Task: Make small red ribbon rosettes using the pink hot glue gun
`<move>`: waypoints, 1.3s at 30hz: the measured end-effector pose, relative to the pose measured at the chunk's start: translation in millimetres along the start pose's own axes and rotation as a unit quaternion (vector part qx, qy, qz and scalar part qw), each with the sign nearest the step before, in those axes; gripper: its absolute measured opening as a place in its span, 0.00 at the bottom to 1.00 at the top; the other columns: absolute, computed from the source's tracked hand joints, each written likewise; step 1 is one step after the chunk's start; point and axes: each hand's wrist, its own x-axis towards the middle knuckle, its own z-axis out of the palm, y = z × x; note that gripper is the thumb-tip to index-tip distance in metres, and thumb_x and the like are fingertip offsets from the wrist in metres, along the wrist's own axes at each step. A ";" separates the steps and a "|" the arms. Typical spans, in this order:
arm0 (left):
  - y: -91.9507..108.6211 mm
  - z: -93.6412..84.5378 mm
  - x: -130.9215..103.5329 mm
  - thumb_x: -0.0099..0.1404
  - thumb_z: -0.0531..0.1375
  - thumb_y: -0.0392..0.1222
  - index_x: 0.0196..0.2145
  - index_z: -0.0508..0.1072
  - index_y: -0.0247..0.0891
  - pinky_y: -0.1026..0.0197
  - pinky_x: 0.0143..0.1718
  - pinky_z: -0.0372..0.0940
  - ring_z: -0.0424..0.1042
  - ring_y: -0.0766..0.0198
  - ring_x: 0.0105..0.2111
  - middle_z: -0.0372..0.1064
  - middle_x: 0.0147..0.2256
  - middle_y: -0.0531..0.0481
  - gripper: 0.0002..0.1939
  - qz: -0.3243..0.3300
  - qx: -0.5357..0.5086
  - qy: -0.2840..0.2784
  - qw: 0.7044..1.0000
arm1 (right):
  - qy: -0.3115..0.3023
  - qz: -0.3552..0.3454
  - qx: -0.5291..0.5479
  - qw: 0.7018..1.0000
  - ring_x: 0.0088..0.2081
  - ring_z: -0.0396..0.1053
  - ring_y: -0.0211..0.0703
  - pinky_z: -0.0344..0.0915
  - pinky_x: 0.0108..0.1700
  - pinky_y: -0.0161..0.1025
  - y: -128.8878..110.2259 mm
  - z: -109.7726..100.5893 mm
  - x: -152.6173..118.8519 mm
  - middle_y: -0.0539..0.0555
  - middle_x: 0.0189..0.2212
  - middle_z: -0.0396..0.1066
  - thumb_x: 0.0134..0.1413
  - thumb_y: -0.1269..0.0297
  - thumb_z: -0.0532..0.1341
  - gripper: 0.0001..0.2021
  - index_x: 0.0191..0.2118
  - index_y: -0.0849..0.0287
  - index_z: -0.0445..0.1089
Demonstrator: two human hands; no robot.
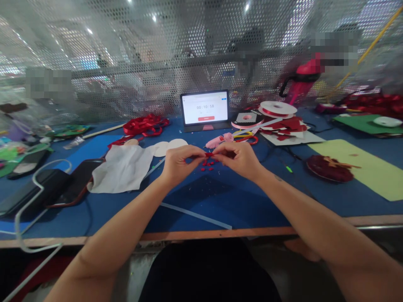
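A small piece of red ribbon (209, 154) is stretched between my two hands above the blue table (252, 205). My left hand (182, 162) pinches its left end between thumb and fingertips. The right end is pinched by my right hand (238, 159). Just below the fingertips, several small red pieces (207, 169) lie on the table. Behind my right hand is a pink glue gun (217, 140), with yellow and red scissor handles (250, 137) beside it.
A tablet (205, 108) showing a timer stands at the back. White cloth (122, 167) and phones (75, 182) lie left; ribbon spools (277, 109), a dark red round item (329, 168) and yellow sheet (368, 167) lie right. A translucent stick (197, 215) lies near the front edge.
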 end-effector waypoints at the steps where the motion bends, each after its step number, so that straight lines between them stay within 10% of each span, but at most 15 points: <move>1: 0.3 0.0 0.2 0.57 0.60 0.33 0.28 0.75 0.34 0.69 0.30 0.69 0.72 0.70 0.27 0.74 0.28 0.50 0.04 0.002 0.003 0.004 1.000 | 0.001 -0.001 0.001 1.000 0.19 0.57 0.30 0.53 0.23 0.31 -0.2 0.0 0.0 0.47 0.17 0.64 0.51 0.57 0.59 0.11 0.32 0.60 0.72; 39: 6.0 2.7 -0.2 0.57 0.58 0.31 0.27 0.74 0.35 0.67 0.34 0.68 0.73 0.69 0.30 0.74 0.28 0.50 0.05 0.040 0.039 0.011 0.998 | 0.032 -0.101 -0.130 0.986 0.22 0.60 0.32 0.56 0.28 0.32 -6.6 1.9 -2.9 0.47 0.22 0.68 0.51 0.66 0.56 0.06 0.32 0.57 0.70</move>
